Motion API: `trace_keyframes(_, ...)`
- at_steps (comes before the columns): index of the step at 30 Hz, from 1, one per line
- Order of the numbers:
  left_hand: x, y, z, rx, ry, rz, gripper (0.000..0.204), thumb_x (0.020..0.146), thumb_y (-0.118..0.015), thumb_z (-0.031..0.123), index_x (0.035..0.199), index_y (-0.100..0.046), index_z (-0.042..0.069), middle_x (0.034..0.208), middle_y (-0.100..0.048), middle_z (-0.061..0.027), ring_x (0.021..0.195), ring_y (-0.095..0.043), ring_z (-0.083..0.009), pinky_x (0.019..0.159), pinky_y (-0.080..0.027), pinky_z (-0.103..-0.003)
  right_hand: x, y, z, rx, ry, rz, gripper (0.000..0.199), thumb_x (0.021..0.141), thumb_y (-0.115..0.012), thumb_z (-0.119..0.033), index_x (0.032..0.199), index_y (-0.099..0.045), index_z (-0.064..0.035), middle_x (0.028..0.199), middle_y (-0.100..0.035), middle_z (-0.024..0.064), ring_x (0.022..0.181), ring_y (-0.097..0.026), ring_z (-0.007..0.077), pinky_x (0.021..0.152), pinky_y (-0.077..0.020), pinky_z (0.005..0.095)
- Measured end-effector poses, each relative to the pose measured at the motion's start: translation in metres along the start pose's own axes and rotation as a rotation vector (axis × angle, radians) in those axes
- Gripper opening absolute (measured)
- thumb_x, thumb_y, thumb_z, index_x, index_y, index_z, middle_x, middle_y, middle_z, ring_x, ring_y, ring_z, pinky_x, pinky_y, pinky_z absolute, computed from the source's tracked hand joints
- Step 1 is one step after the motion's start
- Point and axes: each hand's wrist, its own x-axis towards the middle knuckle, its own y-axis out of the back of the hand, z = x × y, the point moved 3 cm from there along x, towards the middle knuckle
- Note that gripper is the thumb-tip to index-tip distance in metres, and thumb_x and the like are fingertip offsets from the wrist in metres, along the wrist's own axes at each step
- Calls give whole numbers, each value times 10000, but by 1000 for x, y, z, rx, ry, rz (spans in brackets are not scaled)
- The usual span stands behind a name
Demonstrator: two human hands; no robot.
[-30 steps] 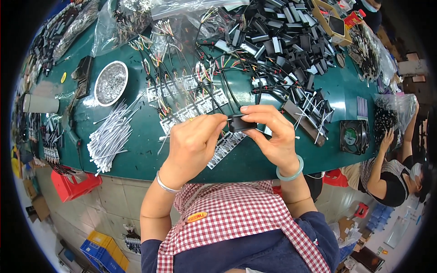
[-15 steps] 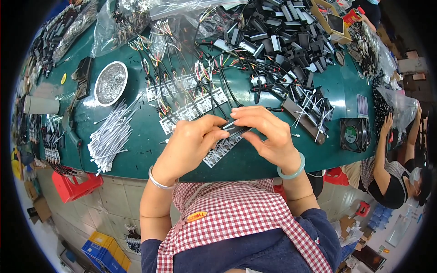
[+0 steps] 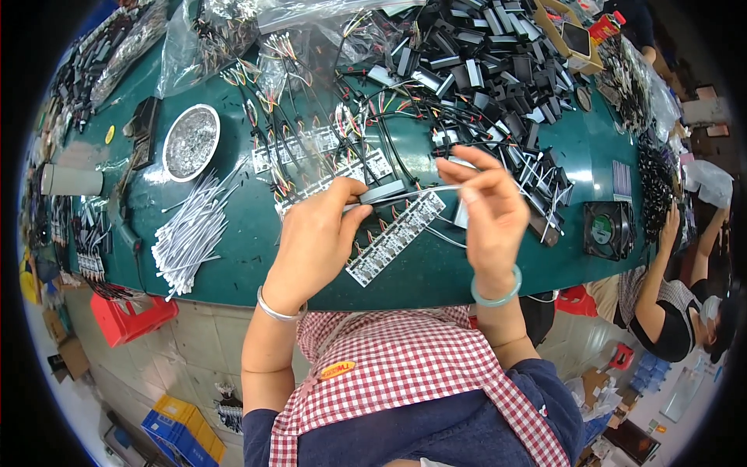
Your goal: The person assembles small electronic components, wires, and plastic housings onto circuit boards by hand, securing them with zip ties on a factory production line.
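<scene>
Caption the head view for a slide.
Two hands, left hand and right hand, stretch a white cable above a cluttered green workbench.

The left hand (image 3: 315,237) covered one end of the small dark part (image 3: 387,191), and the fingers of the right hand (image 3: 486,210) hid where the pale wire (image 3: 428,189) ended, so I could not tell how the grip was made. The black parts in the heap (image 3: 482,47) were too small and tangled to separate one from another. At the right edge, the co-worker (image 3: 669,303) was cut off by the dark rim, and the hand near the black fan (image 3: 608,229) was too small to read.
</scene>
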Motion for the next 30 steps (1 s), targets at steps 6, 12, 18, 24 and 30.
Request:
trace_keyframes(6,2,2,6,-14,-57,-59,216,854,-679,98,1041,-605,19,886,-663,-153,784,-636,-338,675,-497,-396,1,22,-19,214,-6,45,47,949,-471,-5,977,-501,18,1177,-559,206,951,-682,297,842,-583,441)
trace_keyframes(12,-13,33,-18,195,-169,115,224,802,-656,-39,1022,-626,-8,970,-649,-162,903,-626,-349,781,-506,-404,3,96,-95,-491,713,319,132,906,-470,105,1020,-485,40,1101,-580,254,865,-678,314,788,-589,415)
trace_keyframes(18,-42,36,-45,400,140,45,132,815,-686,50,919,-609,23,898,-637,-143,854,-617,-333,693,-488,-407,7,115,-79,-1374,610,164,194,795,-637,120,946,-598,6,1037,-686,144,944,-668,281,834,-524,361)
trace_keyframes(24,-59,28,-59,568,211,119,195,830,-701,91,963,-567,43,847,-607,-139,807,-598,-328,674,-467,-417,-5,137,-15,-1358,465,13,169,781,-661,69,885,-565,-22,970,-676,113,756,-657,293,639,-528,352)
trace_keyframes(30,-60,27,-73,360,298,102,184,839,-686,34,964,-552,22,837,-602,-133,756,-593,-290,663,-463,-386,-3,133,-18,-1301,302,-83,164,781,-705,14,910,-609,-20,975,-664,103,775,-660,286,651,-537,346)
